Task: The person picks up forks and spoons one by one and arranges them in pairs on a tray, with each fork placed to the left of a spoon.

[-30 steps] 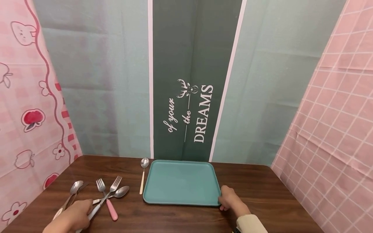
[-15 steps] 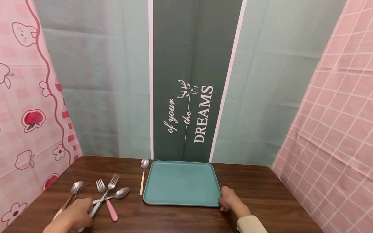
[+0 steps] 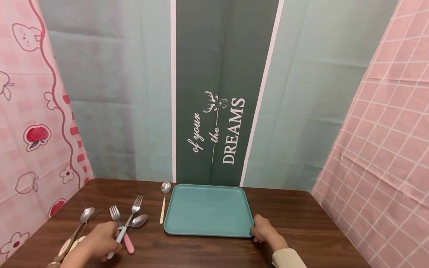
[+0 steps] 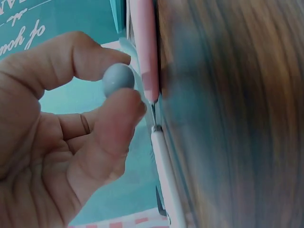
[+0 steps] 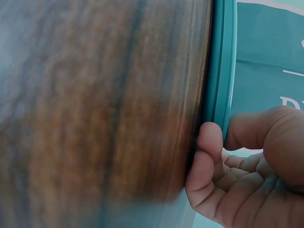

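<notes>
In the head view my left hand pinches a fork with a pale blue-grey handle, its tines pointing away. The round handle end shows between thumb and index finger in the left wrist view. Behind this fork lie a pink-handled fork and a spoon with its bowl to the right. My right hand holds the near right corner of a teal tray, thumb on one side of the rim and curled fingers on the other, as the right wrist view shows.
A cream-handled spoon lies just left of the tray. Another spoon and other cutlery, partly hidden by the left hand, lie at the left of the wooden table. Fabric hangings stand behind the table and at both sides.
My left hand, with the fork, dips slightly left, then moves right and away from me, over the pink-handled fork. The right hand and the tray stay put.
</notes>
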A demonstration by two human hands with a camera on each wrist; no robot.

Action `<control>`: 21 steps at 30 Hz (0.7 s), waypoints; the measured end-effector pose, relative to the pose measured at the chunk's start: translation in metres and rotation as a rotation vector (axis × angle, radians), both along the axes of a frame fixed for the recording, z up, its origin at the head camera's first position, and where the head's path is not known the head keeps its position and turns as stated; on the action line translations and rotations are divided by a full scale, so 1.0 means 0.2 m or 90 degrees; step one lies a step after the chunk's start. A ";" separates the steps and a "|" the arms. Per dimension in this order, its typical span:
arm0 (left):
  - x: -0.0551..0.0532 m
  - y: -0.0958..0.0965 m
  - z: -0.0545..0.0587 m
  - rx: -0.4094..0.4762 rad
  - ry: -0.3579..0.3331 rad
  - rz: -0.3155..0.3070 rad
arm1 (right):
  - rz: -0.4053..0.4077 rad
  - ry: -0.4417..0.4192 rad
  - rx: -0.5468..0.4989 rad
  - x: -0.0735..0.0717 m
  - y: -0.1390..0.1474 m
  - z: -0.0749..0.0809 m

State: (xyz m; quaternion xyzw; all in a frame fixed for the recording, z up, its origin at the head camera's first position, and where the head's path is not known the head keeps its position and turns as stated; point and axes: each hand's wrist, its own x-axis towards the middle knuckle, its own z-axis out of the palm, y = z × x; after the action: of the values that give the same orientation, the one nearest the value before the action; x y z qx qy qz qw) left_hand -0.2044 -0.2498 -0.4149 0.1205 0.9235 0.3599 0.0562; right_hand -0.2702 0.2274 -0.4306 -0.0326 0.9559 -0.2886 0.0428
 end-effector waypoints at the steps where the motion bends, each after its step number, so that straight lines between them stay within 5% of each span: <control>1: 0.00 0.01 0.00 0.002 0.000 -0.007 | 0.001 0.001 0.000 0.00 0.00 0.00; 5: 0.00 0.06 0.00 0.011 0.014 0.006 | 0.004 0.005 -0.014 0.00 0.00 0.00; 12: -0.04 0.13 -0.01 0.019 0.019 0.105 | 0.011 -0.005 -0.055 -0.03 0.04 -0.04; 21: -0.08 0.20 -0.02 0.056 0.013 0.114 | 0.008 0.008 -0.054 -0.01 0.02 -0.01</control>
State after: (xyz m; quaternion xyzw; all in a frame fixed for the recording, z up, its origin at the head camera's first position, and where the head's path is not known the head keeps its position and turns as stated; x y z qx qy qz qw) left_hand -0.2213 -0.2091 -0.4183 0.0435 0.9143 0.4025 0.0087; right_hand -0.2714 0.2318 -0.4329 -0.0418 0.9427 -0.3288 0.0373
